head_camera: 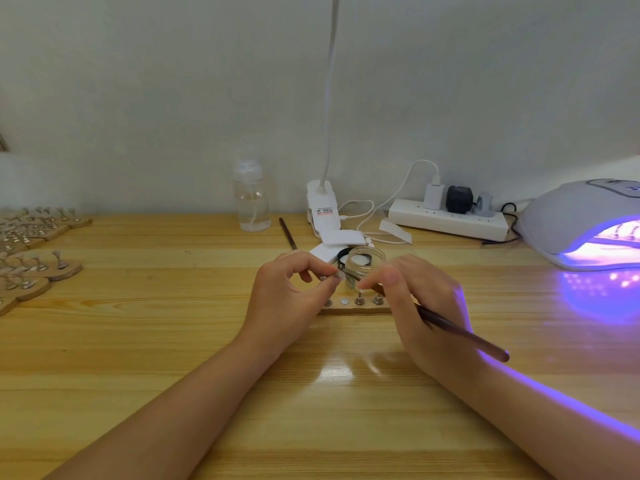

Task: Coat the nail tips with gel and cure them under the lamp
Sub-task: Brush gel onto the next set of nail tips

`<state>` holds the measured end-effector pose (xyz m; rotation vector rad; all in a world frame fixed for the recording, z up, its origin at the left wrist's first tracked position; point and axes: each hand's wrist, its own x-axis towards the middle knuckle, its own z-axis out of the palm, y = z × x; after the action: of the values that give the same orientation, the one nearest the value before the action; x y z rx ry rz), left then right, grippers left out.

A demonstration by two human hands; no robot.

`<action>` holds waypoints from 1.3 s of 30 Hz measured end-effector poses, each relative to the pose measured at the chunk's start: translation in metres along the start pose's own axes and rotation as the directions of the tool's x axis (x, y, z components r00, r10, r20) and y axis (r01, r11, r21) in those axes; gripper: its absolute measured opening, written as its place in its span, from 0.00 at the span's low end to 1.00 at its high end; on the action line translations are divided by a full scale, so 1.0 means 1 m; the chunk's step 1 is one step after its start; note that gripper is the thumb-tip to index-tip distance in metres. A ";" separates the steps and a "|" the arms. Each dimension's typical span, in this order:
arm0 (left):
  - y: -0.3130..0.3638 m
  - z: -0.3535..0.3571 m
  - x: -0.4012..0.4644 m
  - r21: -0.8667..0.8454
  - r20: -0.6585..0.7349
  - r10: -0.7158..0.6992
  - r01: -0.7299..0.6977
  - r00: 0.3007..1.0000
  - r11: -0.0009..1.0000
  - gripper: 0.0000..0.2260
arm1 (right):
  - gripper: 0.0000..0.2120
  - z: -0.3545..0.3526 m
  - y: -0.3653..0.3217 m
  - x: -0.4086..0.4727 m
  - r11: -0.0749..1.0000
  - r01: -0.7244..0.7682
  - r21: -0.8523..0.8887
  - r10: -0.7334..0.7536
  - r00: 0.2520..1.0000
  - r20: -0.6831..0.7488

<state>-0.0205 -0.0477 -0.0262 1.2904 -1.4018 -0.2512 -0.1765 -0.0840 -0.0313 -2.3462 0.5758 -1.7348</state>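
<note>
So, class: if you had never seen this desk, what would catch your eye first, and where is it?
The curing lamp at the far right, glowing violet onto the table. Then, at centre, the left hand pinching a small nail tip stand while the right hand works a brush against it, before an open gel jar.

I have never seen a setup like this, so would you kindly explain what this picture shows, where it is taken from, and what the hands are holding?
There is no machine here: a person works with two bare hands, filmed by one camera worn on the head, looking forward and down at a wooden table.

The left hand pinches a small nail tip on its stand. The right hand holds a thin brush, its working end meeting that tip.

Just behind the hands is an open glass jar, and below it a wooden strip holding more stands. At the right, a curing lamp glows violet. Further strips of stands lie at the left; a clear bottle, a clip lamp and a power strip sit along the wall.
</note>
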 end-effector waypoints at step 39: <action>-0.001 0.000 0.001 -0.027 -0.014 0.015 -0.015 1.000 1.000 0.12 | 0.20 -0.004 -0.008 0.001 0.966 -0.198 0.164 0.200 0.980 0.005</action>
<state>-0.0195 -0.0485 -0.0264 1.2570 -1.3919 -0.2499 -0.1779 -0.0769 -0.0260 -2.0909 0.6215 -1.6407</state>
